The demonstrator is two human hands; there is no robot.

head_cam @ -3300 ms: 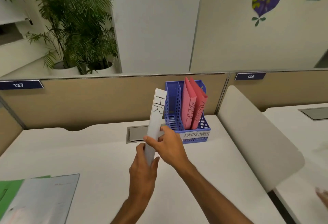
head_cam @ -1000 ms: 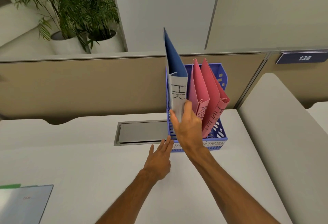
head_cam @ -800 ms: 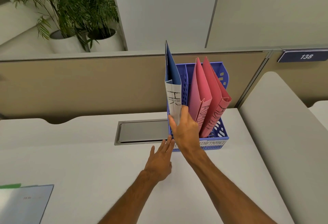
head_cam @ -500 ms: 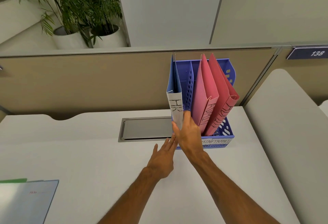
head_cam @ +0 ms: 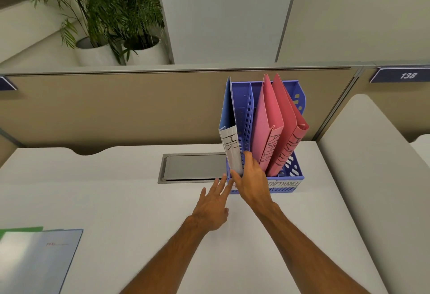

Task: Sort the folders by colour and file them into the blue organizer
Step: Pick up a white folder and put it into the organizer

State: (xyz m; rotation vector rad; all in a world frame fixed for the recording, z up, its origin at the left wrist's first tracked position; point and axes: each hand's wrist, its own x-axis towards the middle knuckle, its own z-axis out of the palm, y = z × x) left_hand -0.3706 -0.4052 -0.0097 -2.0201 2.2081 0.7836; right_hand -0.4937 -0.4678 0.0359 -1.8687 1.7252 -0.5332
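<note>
The blue organizer [head_cam: 299,172] stands at the back of the desk against the partition. A blue folder [head_cam: 227,112] with a white spine marked HR stands upright in its leftmost slot. My right hand [head_cam: 252,180] grips the lower spine of that folder. Two pink folders [head_cam: 277,116] lean in the right slots. My left hand [head_cam: 213,207] lies flat on the desk with fingers spread, fingertips touching the organizer's front left corner. A light blue folder [head_cam: 37,258] lies on a green folder [head_cam: 21,229] at the desk's left front.
A grey cable hatch [head_cam: 193,168] is set in the desk just left of the organizer. A curved white divider [head_cam: 372,177] bounds the desk on the right. The tan partition [head_cam: 116,112] runs behind, with potted plants [head_cam: 104,14] beyond it.
My right hand has lowered the blue HR folder down into the leftmost slot. My left hand let go of it earlier and now rests at the organizer's base.
</note>
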